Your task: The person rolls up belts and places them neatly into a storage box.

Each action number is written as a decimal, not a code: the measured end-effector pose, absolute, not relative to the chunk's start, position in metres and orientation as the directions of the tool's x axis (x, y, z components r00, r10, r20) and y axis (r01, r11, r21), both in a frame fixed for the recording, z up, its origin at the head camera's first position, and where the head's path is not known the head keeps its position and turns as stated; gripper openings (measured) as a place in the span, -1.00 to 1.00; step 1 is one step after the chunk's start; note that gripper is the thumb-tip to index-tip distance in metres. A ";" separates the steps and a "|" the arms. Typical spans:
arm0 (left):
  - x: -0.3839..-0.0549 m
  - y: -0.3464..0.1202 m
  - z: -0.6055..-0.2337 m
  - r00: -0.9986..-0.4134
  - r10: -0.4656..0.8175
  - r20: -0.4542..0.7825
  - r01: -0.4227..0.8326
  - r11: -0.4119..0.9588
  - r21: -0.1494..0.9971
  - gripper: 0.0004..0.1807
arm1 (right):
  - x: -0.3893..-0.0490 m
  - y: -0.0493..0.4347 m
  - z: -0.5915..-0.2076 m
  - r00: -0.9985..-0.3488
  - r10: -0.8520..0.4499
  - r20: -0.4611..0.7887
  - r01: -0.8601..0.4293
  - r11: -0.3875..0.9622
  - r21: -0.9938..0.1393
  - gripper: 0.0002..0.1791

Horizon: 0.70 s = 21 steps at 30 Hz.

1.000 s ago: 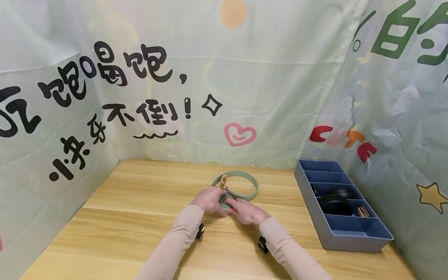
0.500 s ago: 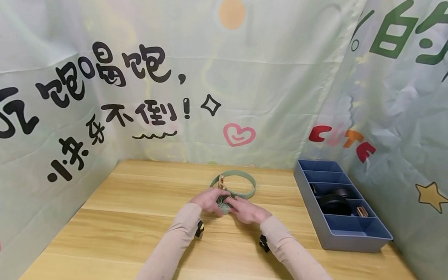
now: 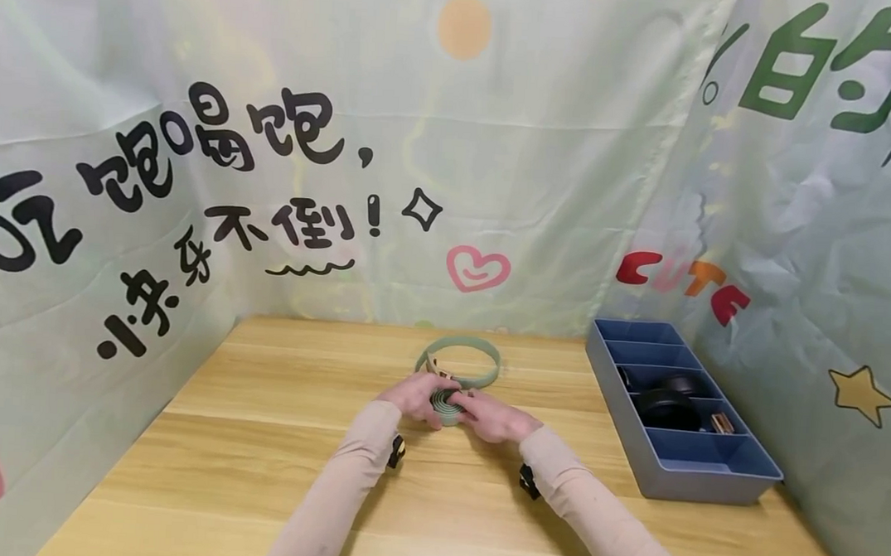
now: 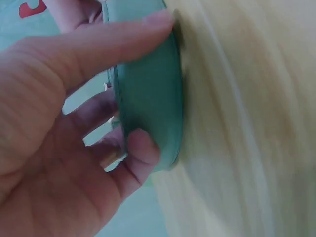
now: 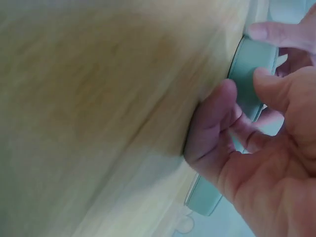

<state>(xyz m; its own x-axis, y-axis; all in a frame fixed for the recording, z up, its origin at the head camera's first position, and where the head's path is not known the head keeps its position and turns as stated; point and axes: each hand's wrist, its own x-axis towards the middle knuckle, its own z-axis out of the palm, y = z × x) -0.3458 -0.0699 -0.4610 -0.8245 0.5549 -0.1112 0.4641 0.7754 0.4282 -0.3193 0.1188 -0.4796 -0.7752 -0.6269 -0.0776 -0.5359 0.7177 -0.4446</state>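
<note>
A green belt lies on the wooden table, one part rolled into a tight coil (image 3: 447,414) and the rest standing as a loose loop (image 3: 467,342) behind it. The belt's gold-coloured buckle (image 3: 443,375) sits just beyond the left fingers. My left hand (image 3: 415,395) holds the coil from the left, its thumb and fingers curved round the green strap (image 4: 150,94) in the left wrist view. From the right, my right hand (image 3: 495,419) grips the coil too. In the right wrist view its bent fingers (image 5: 210,128) are around the strap (image 5: 205,197), which stands on edge.
A grey-blue divided box (image 3: 629,435) stands on the right side of the table. Black round items (image 3: 667,406) and a small gold-coloured piece (image 3: 721,422) lie in its compartments. Printed cloth walls (image 3: 385,300) enclose the back and sides.
The loose loop has shrunk a little and shifted left. Its buckle has swung down toward the left hand. Both hands stay around the coil with only slight movement.
</note>
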 end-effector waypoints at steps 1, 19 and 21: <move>-0.346 -0.070 -0.461 -0.828 0.552 -0.104 0.462 0.774 0.433 -0.14 | -0.319 0.119 -0.479 -0.777 -0.624 -0.080 -0.530 0.718 -0.452 -0.62; -0.346 -0.071 -0.467 -0.806 0.584 -0.091 0.492 0.748 0.445 -0.12 | -0.319 0.122 -0.480 -0.783 -0.620 -0.056 -0.518 0.699 -0.493 -0.65; -0.346 -0.072 -0.468 -0.814 0.575 -0.083 0.482 0.748 0.456 -0.11 | -0.320 0.124 -0.481 -0.781 -0.624 -0.037 -0.489 0.646 -0.586 -0.69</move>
